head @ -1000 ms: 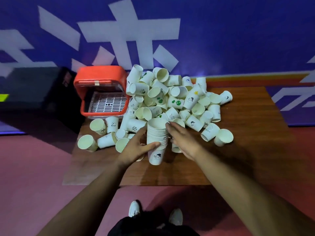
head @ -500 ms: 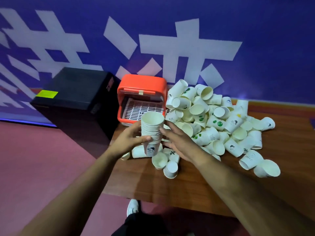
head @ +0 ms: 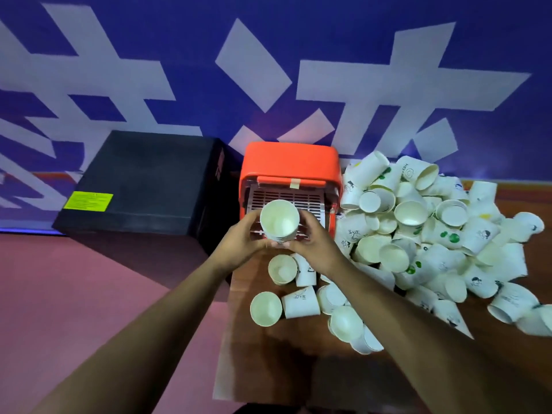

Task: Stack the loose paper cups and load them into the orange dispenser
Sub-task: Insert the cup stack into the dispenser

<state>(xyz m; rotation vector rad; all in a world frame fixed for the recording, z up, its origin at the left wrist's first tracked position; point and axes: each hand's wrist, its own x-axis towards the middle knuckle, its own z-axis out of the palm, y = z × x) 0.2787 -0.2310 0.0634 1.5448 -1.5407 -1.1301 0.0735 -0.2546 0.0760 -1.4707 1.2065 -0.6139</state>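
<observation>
You're at the loading step: your left hand and right hand both grip the stack of paper cups at the open front of the orange dispenser. Next it likely needs feeding in straight. Many loose cups remain on the table.

Both bare arms reach forward and converge just in front of the orange dispenser. Left hand sits at the dispenser's front left, fingers curled round the left side of the cup stack. Right hand sits at the dispenser's front right, fingers wrapped round the stack's right side. The hands nearly meet under the stack. Forearms bare, wrists roughly straight.
</observation>
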